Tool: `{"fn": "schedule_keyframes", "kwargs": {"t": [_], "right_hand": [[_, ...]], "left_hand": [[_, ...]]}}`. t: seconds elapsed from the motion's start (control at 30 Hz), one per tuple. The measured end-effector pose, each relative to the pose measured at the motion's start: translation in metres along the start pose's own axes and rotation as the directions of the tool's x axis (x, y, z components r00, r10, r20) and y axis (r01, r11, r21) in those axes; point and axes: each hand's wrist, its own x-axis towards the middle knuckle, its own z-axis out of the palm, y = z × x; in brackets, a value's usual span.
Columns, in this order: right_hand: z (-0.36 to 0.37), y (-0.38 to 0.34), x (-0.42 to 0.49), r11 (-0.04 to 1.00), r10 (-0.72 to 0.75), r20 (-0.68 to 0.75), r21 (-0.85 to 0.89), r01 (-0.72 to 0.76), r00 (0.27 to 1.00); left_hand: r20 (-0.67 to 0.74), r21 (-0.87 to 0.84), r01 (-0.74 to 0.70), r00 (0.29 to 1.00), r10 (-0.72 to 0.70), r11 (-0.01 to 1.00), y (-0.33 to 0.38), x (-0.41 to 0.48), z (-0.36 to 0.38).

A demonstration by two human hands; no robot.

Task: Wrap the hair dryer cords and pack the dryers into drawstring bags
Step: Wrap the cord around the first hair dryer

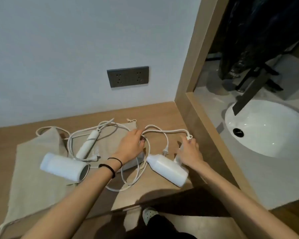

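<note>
Two white hair dryers lie on a wooden counter [162, 114]. The left dryer [64, 167] rests on a beige drawstring bag [33, 178], its handle [88, 144] pointing toward the wall. The right dryer [167, 169] lies on bare wood, its handle under my right hand [188, 150]. That hand grips the handle where the cord leaves it. The dryer's white cord [164, 131] loops loosely across the counter. My left hand [131, 145] pinches this cord near a second beige bag [110, 135]. A plug [165, 151] lies between my hands.
A dark double wall socket [128, 76] sits on the white wall above the counter. A wooden frame [193, 109] bounds the counter on the right, with a white sink [269, 128] and a black faucet [248, 94] beyond it. The counter's front edge is close to me.
</note>
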Motion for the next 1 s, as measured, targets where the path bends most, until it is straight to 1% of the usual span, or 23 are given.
{"fn": "schedule_keyframes", "kwargs": {"t": [0.07,0.13,0.2,0.27,0.33,0.43,0.5,0.57,0.6,0.63,0.67,0.7,0.73,0.77,0.83,0.9,0.93,1.0], "right_hand": [[0.004,0.003,0.016,0.998,0.057,0.035,-0.019,-0.056,0.998],[0.010,0.007,0.028,0.997,0.066,0.082,-0.045,-0.062,0.994],[0.017,0.014,0.039,0.998,0.060,0.069,-0.035,-0.058,0.996],[0.020,0.020,0.046,0.997,0.056,0.056,0.043,-0.058,0.997],[0.023,0.023,0.051,0.988,0.100,0.045,0.118,-0.104,0.994],[0.025,0.019,0.056,0.987,0.052,-0.067,0.158,-0.041,0.996],[0.023,0.014,0.059,0.956,0.119,-0.075,0.278,-0.094,0.990],[0.023,0.010,0.061,0.895,0.204,-0.035,0.413,-0.172,0.978],[0.024,0.009,0.061,0.872,0.226,0.009,0.443,-0.207,0.974],[0.025,0.008,0.061,0.868,0.236,0.067,0.433,-0.242,0.969],[0.026,0.007,0.061,0.873,0.252,0.129,0.397,-0.283,0.959],[0.027,0.006,0.061,0.872,0.275,0.187,0.365,-0.327,0.943],[0.027,0.006,0.061,0.856,0.297,0.237,0.364,-0.368,0.925],[0.028,0.004,0.061,0.830,0.311,0.275,0.388,-0.401,0.910],[0.027,0.000,0.063,0.765,0.325,0.298,0.475,-0.435,0.897],[0.021,-0.011,0.063,0.735,0.284,0.259,0.559,-0.383,0.923],[0.015,-0.018,0.061,0.736,0.228,0.222,0.598,-0.317,0.948],[-0.002,-0.035,0.056,0.770,0.061,0.128,0.625,-0.128,0.990]], "left_hand": [[0.026,0.019,0.046,0.999,-0.046,0.999,-0.005,0.014,0.010],[0.070,0.038,0.106,0.992,-0.109,0.994,-0.012,0.020,0.022],[0.087,0.058,0.153,0.984,-0.158,0.987,-0.019,0.026,0.032],[0.073,0.106,0.176,0.980,-0.184,0.979,-0.022,0.029,0.039],[0.075,0.149,0.207,0.973,-0.220,0.967,-0.024,0.031,0.044],[0.070,0.187,0.240,0.964,-0.256,0.953,-0.028,0.037,0.047],[0.064,0.177,0.263,0.959,-0.278,0.948,-0.032,0.040,0.047],[0.067,0.139,0.284,0.953,-0.295,0.949,-0.037,0.042,0.045],[0.071,0.090,0.296,0.950,-0.303,0.951,-0.040,0.042,0.045],[0.076,-0.014,0.321,0.945,-0.320,0.947,-0.043,0.041,0.045],[0.089,-0.170,0.360,0.933,-0.350,0.917,-0.046,0.039,0.044],[0.126,-0.338,0.402,0.915,-0.382,0.851,-0.047,0.037,0.042],[0.160,-0.466,0.429,0.901,-0.403,0.774,-0.048,0.034,0.041],[0.180,-0.541,0.435,0.896,-0.407,0.719,-0.049,0.032,0.039],[0.211,-0.608,0.445,0.889,-0.407,0.658,-0.050,0.029,0.034],[0.259,-0.677,0.445,0.890,-0.376,0.587,-0.050,0.030,0.025],[0.277,-0.702,0.437,0.895,-0.350,0.563,-0.050,0.031,0.020],[0.280,-0.726,0.414,0.907,-0.314,0.549,-0.050,0.033,0.010]]}}
